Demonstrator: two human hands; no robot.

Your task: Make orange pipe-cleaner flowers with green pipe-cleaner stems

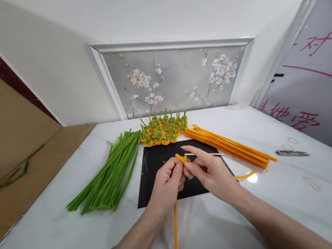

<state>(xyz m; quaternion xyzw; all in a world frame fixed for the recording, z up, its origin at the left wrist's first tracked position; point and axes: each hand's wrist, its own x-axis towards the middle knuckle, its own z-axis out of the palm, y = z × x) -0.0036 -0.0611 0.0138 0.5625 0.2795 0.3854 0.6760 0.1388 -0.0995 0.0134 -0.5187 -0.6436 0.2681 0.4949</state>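
Note:
Above a black mat (155,170), my left hand (168,183) pinches an orange pipe cleaner (182,158) whose top end is bent into a small folded shape. Its long tail hangs down below my left hand toward the bottom edge of the view. My right hand (210,171) has thumb and fingers closed on the same folded orange part from the right, with the index finger raised. A thin pale stick (215,154) lies behind my right hand, partly hidden by it.
Green pipe cleaners (108,177) lie at the left, orange ones (233,146) at the right. Several small orange and green pieces (162,129) stand behind the mat. Small scissors (292,152) and clear bands (311,183) lie far right. Cardboard (20,160) is at the left.

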